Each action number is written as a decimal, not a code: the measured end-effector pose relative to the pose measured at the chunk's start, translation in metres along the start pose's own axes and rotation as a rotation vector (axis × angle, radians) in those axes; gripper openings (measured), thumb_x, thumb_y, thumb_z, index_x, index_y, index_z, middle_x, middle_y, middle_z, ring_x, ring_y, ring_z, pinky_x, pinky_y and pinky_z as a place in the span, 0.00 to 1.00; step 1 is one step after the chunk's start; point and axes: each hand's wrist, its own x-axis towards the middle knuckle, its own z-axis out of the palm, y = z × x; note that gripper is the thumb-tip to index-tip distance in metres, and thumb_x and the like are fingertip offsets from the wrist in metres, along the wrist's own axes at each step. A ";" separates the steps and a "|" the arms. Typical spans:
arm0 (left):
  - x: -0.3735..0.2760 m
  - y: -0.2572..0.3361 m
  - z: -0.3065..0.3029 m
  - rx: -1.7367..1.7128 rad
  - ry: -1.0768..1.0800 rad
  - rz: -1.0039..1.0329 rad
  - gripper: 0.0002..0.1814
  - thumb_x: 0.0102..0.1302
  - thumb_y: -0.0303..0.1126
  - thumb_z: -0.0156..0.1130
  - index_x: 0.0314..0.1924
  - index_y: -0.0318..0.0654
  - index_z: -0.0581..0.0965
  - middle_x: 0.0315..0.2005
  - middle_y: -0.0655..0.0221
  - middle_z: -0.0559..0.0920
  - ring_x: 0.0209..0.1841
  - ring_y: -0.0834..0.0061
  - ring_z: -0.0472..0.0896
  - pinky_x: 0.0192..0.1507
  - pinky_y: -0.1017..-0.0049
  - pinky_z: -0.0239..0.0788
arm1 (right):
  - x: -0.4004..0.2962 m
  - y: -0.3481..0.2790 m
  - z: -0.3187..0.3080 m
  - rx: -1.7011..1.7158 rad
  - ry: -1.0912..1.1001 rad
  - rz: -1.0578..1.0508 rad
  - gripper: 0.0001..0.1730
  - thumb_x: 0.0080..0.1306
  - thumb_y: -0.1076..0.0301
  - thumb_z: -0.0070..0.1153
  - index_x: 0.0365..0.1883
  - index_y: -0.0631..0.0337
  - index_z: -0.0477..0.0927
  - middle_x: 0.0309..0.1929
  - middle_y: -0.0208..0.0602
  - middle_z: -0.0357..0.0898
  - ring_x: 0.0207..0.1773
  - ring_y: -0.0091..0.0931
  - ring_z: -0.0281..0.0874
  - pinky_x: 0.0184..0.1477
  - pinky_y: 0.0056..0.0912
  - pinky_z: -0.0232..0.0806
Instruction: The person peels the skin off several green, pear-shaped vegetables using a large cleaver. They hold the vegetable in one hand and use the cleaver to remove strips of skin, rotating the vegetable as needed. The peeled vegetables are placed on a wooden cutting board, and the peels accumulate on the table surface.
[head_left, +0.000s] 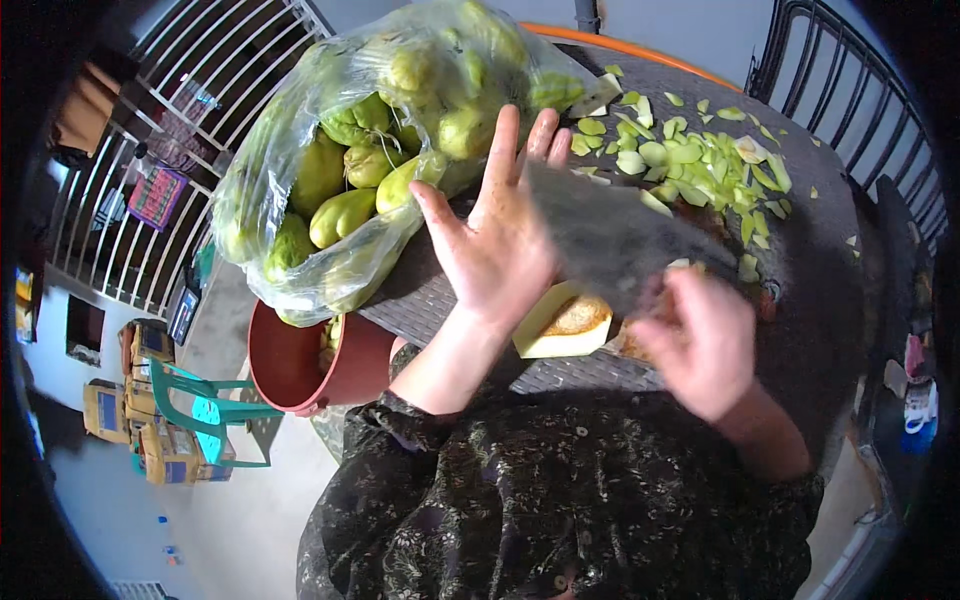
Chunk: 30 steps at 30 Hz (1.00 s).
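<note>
My left hand (499, 240) is raised with the palm up and the fingers spread, holding nothing. Blurred by motion, my right hand (701, 341) grips a broad grey cleaver (615, 225); its blade reaches up beside my left fingers. Behind my left hand, a clear plastic bag (352, 289) full of green chayotes (341, 217) gapes towards me. Thin green slices or peelings (694, 161) lie heaped beyond the blade, partly over a brown surface that the cleaver mostly hides. Below the blade sits a pale yellow holder (534, 330) with a brown, rounded thing in it, its kind unclear.
A woven-look dark table (420, 300) carries all this, with an orange edge strip (637, 46) at the far side. Under the bag stands a reddish bucket (289, 367) with pale pieces inside. Around are a green plastic chair (214, 412), stacked cartons (161, 442) and a black metal chair (862, 97).
</note>
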 end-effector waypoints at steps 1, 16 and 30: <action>0.005 -0.004 0.003 0.076 -0.002 0.026 0.57 0.52 0.81 0.35 0.73 0.51 0.48 0.71 0.65 0.51 0.70 0.67 0.53 0.69 0.63 0.44 | -0.002 -0.010 0.007 -0.065 -0.013 -0.096 0.24 0.58 0.47 0.62 0.34 0.60 0.70 0.26 0.39 0.72 0.29 0.39 0.74 0.30 0.40 0.66; 0.010 -0.022 0.030 -0.207 -0.171 0.060 0.63 0.49 0.84 0.31 0.73 0.40 0.46 0.72 0.57 0.46 0.75 0.64 0.40 0.71 0.63 0.29 | -0.012 -0.022 0.021 -0.090 0.061 -0.183 0.30 0.54 0.43 0.61 0.35 0.64 0.71 0.28 0.41 0.72 0.31 0.40 0.73 0.34 0.41 0.66; 0.006 -0.036 0.033 -0.463 -0.214 0.028 0.62 0.50 0.83 0.34 0.73 0.42 0.46 0.72 0.56 0.47 0.74 0.61 0.45 0.72 0.64 0.33 | -0.006 -0.022 0.017 -0.185 0.162 -0.191 0.28 0.57 0.40 0.57 0.30 0.58 0.68 0.25 0.36 0.70 0.27 0.33 0.72 0.29 0.36 0.67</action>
